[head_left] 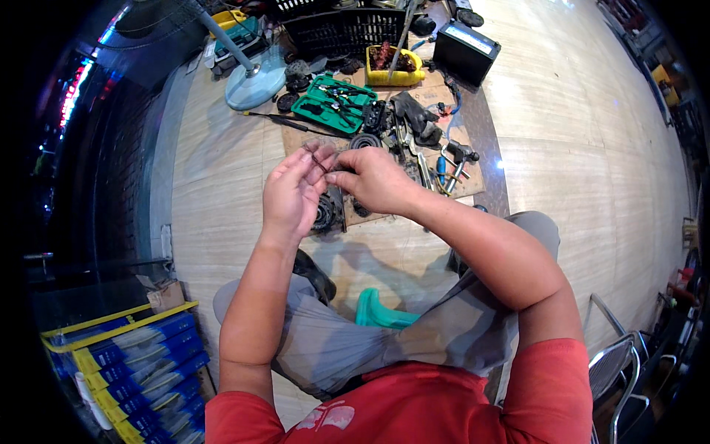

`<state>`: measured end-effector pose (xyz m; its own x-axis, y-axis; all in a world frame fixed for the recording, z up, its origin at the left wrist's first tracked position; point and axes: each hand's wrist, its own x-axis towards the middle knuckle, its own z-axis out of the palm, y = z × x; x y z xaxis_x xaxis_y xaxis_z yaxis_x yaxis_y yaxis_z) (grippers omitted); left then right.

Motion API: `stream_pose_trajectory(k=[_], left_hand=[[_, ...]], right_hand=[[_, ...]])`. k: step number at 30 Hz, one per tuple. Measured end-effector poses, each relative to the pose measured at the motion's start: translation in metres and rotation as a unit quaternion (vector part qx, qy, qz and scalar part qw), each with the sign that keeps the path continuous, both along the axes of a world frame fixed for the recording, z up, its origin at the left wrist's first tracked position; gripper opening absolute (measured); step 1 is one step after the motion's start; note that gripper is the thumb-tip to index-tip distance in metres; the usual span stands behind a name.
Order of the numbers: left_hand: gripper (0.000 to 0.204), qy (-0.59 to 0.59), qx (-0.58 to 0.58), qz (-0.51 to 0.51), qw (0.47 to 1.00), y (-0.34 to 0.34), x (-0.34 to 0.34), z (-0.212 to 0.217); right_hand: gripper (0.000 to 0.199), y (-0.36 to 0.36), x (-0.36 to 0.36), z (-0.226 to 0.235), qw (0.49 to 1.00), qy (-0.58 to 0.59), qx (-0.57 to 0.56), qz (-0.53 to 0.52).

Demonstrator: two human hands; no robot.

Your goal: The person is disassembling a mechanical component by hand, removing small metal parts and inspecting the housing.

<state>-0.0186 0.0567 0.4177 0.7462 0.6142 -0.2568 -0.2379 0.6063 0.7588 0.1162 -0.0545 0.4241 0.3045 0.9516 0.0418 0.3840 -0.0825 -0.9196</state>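
Observation:
My left hand (292, 191) and my right hand (370, 177) are raised together above the floor, both pinching a small thin dark wire clip (318, 161) between the fingertips. Below them, on a brown cardboard sheet (473, 181), lies a dark round metal part (325, 213), partly hidden by my left hand. I sit on a low teal stool (377, 314) with my grey-trousered knees apart.
On the cardboard lie pliers and screwdrivers (444, 170) and black parts (414, 115). Behind are a green tool case (333, 103), a yellow tray (396, 70), a black box (466, 50), a black crate (340, 29), a fan base (255, 85). Blue-yellow boxes (126, 362) at left, metal chair (614, 362) at right.

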Motion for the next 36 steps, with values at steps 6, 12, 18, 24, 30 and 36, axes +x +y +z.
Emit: stream_pose_trajectory(k=[6, 12, 18, 24, 30, 36], left_hand=[[0.021, -0.072, 0.035, 0.001, 0.997, 0.019, -0.009, -0.007], [0.022, -0.041, 0.052, 0.050, 0.997, 0.029, -0.013, 0.008], [0.022, -0.094, 0.068, 0.018, 0.993, 0.040, -0.022, 0.008], [0.021, -0.131, 0.044, 0.113, 0.984, 0.095, -0.056, 0.028], [0.022, -0.100, 0.060, 0.221, 0.968, 0.142, -0.109, 0.032], [0.023, -0.091, 0.034, 0.241, 0.966, 0.159, -0.136, 0.023]], right_hand=[[0.016, 0.006, 0.010, -0.017, 0.970, 0.218, -0.078, 0.078], [0.016, 0.002, 0.022, -0.016, 0.943, 0.294, -0.107, 0.111], [0.017, 0.003, 0.021, -0.013, 0.958, 0.227, -0.098, 0.145], [0.027, -0.005, 0.041, -0.025, 0.980, 0.019, -0.027, 0.197], [0.030, -0.039, 0.064, -0.046, 0.963, -0.192, -0.067, 0.177], [0.027, -0.069, 0.052, -0.046, 0.934, -0.324, -0.033, 0.145]])
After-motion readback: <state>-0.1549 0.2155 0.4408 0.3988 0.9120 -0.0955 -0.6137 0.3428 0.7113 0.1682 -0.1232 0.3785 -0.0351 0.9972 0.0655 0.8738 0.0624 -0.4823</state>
